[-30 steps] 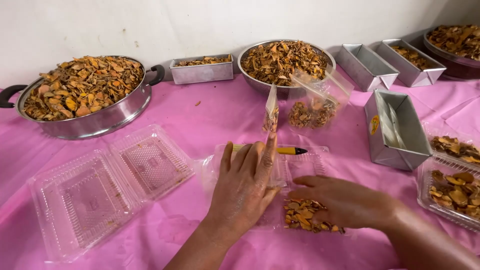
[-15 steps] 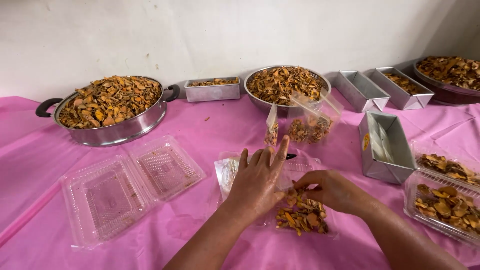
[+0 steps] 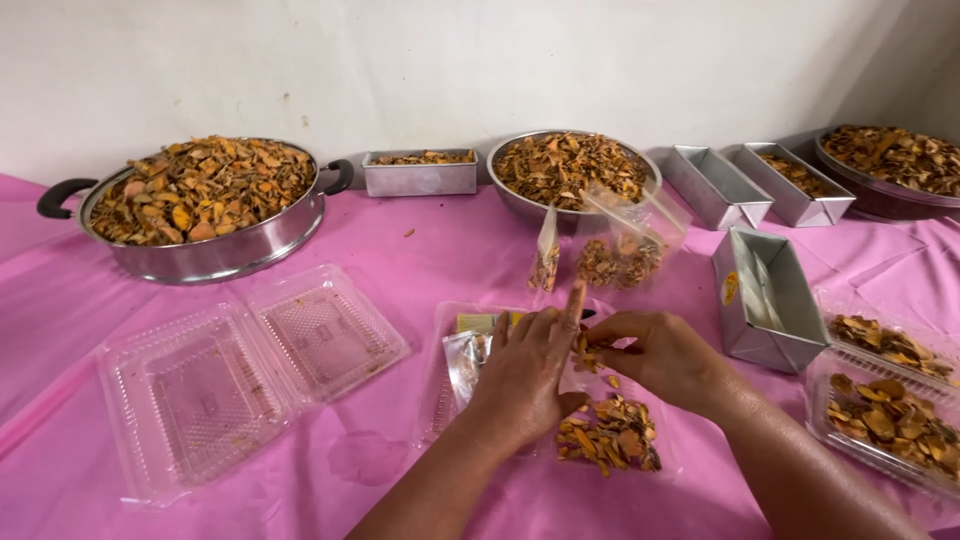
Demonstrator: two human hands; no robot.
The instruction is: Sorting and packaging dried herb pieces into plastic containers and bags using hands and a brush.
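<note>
Filling a small clear bag looks like the step in hand. The left hand (image 3: 525, 375) lies over an open clamshell (image 3: 445, 385), fingers long and loosely together, index raised toward the wall; it seems to steady the bag (image 3: 468, 355), whose crinkled clear edge shows just left of the palm, though whether the fingers actually grip it is hidden. The right hand (image 3: 655, 358) is pinched narrow, thumb and fingertips closed on a few dried orange slices (image 3: 588, 355) held just beside the left index finger, above the pile. That pile (image 3: 610, 435) sits in the near half of the clamshell, under and between both wrists. A yellow pen (image 3: 482, 322) lies at the clamshell's far edge, partly hidden behind the left hand.

Farther back, two part-filled bags (image 3: 620, 255) stand upright in front of a steel bowl (image 3: 572, 170) heaped with the same slices. A handled pan (image 3: 200, 205), also heaped, stands at far left, and an empty open clamshell (image 3: 240, 375) lies near it. A foil tin (image 3: 765, 295) stands to the right, with filled trays (image 3: 885, 405) beyond it.

My judgement: the next move calls for a clear bag mouth under the pinch, since I cannot see an opening, and for keeping the release low so brittle slices do not scatter on the pink cloth (image 3: 420, 250).
</note>
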